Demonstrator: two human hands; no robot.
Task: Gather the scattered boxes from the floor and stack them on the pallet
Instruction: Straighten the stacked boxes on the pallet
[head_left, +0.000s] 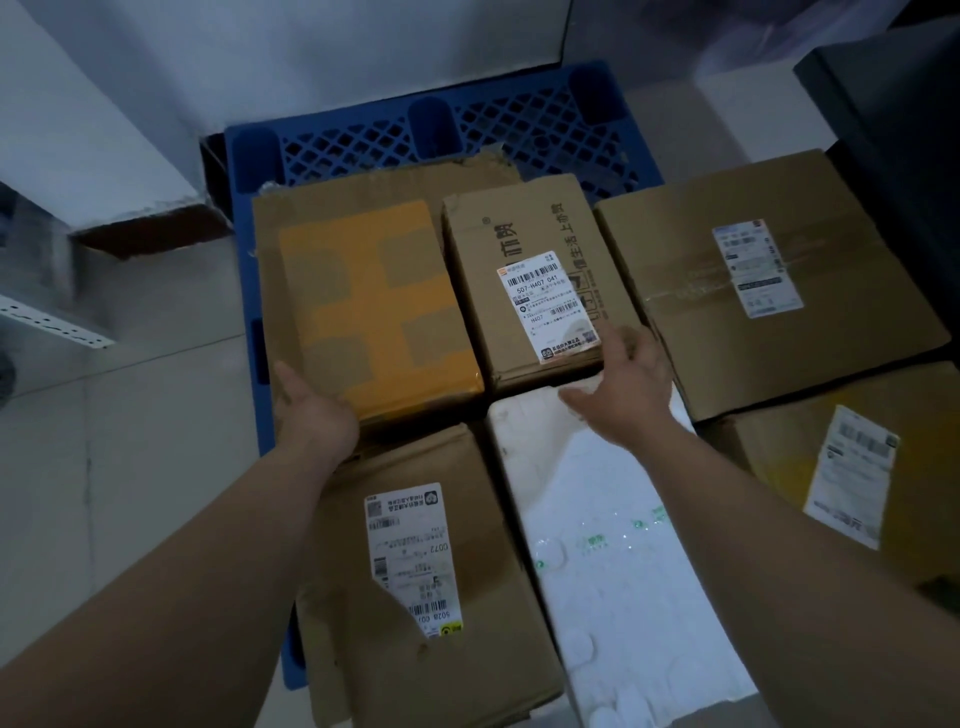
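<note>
A blue plastic pallet (498, 130) carries several boxes. At its back left lies a cardboard box covered in orange tape (363, 301); my left hand (317, 415) rests against its near left corner, fingers hidden beneath the edge. Beside it sits a brown box with a white shipping label (535, 280); my right hand (623, 384) touches its near right corner with fingers spread. In front lie a labelled cardboard box (415, 582) and a white foam box (613, 545). Two more cardboard boxes, one (763, 280) behind the other (852, 478), fill the right side.
A white wall runs behind the pallet. A white ledge (104, 171) and a perforated metal bracket (52, 322) stand at the left over pale floor tiles (130, 441). A dark object (893, 130) rises at the far right.
</note>
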